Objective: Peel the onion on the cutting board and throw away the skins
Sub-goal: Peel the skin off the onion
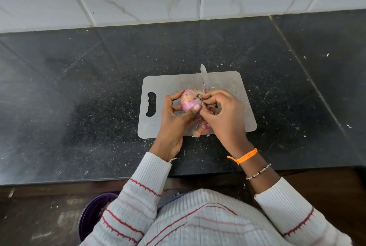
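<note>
Onion (191, 99) sits gripped in left hand (174, 115) fingers; right hand (221, 115) fingers pinch its skin.

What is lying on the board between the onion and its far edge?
A knife, its blade pointing past the cutting board's far edge, lies just behind the onion in the head view.

Pretty soft, even light, nothing harsh; dull glare smeared across the left of the dark desk (59, 87); heavy wide-angle bending at the edges; centre's sharp.
</note>
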{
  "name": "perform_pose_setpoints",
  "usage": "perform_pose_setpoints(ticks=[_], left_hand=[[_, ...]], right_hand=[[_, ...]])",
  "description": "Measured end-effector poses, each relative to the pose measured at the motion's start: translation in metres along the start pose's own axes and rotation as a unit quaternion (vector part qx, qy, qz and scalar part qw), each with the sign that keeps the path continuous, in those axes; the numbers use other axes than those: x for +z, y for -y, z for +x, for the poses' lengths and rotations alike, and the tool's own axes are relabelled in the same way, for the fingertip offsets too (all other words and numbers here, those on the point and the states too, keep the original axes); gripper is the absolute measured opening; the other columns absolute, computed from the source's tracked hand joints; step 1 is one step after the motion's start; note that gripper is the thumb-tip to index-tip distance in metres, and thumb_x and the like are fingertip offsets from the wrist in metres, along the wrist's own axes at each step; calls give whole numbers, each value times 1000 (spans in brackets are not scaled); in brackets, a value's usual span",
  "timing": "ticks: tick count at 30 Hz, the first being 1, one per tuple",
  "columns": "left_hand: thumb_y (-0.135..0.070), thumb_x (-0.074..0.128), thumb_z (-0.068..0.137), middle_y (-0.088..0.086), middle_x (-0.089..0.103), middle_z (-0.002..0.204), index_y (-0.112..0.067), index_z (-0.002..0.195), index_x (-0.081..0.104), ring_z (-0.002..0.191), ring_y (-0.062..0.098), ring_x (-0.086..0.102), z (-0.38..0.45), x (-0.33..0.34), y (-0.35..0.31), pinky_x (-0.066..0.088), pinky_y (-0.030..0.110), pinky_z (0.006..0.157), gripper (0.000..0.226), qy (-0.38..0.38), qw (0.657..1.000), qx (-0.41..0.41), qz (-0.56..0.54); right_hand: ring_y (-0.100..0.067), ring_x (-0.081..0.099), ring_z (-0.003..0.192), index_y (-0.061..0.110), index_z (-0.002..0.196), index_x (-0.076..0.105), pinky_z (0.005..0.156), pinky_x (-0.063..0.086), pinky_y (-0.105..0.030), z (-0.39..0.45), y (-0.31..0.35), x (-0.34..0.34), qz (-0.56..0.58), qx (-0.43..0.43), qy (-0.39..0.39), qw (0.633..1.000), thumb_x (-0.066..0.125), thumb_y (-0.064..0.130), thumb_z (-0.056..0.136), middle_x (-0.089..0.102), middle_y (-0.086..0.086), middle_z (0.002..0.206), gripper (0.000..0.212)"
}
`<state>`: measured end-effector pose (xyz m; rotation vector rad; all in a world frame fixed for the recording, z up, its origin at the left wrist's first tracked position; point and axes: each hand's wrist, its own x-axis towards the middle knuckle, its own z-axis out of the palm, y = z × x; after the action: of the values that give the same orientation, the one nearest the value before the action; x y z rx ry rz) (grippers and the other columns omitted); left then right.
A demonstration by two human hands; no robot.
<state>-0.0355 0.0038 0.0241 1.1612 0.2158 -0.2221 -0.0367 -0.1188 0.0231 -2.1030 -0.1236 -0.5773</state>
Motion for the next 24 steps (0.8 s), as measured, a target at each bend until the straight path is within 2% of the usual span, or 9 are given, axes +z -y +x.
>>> perform_pose_setpoints(ticks=[4,8,9,14,16,19,22,24], left_hand=[[0,67,78,14,53,108,-12,125,46,90,31,66,1,2,2,57,44,79,53,1,1000,-7,3],[-8,68,74,17,56,107,-11,127,45,84,26,67,2,2,1,57,42,80,58,21,1000,-16,-14],[-12,69,71,18,56,108,-12,127,45,84,25,68,2,1,1,57,41,79,61,29,999,-19,-14],[-15,66,72,13,59,105,-15,124,49,85,22,69,4,0,0,58,33,77,55,47,998,-25,-22],[-17,65,75,18,58,112,-16,124,50,91,25,68,6,-2,0,58,33,78,51,52,998,-31,-32],[-18,62,80,23,53,125,-18,125,52,99,28,65,7,-4,-2,57,35,80,47,54,997,-42,-42],[-14,58,87,21,54,125,-17,126,51,99,28,65,8,-5,-2,57,36,81,40,59,997,-40,-39],[-14,58,87,21,55,123,-18,126,51,99,28,65,7,-5,-2,56,39,83,40,57,997,-41,-36]], right_hand=[[-17,62,82,4,78,64,64,55,-30,0,-5,0,-66,-31,9,997,69,5,73,63,-8,89,7],[-7,54,87,5,84,60,68,40,-14,3,-11,-1,-75,0,18,997,64,8,82,57,-6,95,5],[-5,51,86,5,87,59,67,37,-13,4,-13,-1,-77,12,20,997,61,9,85,54,-6,97,5],[-8,47,83,5,93,53,69,40,-21,7,-21,-6,-89,53,23,994,49,11,93,47,-7,102,7],[-5,42,78,7,91,49,67,40,-29,8,-22,-8,-87,64,18,994,42,13,94,47,-5,97,10],[-10,39,71,14,82,43,62,36,-34,9,-21,-9,-95,48,10,994,32,19,94,45,-2,86,17],[-13,41,69,19,75,40,59,34,-33,9,-18,-9,-107,25,15,994,41,24,97,41,2,83,23],[-13,51,73,16,77,51,60,45,-34,10,-16,-10,-76,25,16,997,54,22,92,46,1,89,16]])
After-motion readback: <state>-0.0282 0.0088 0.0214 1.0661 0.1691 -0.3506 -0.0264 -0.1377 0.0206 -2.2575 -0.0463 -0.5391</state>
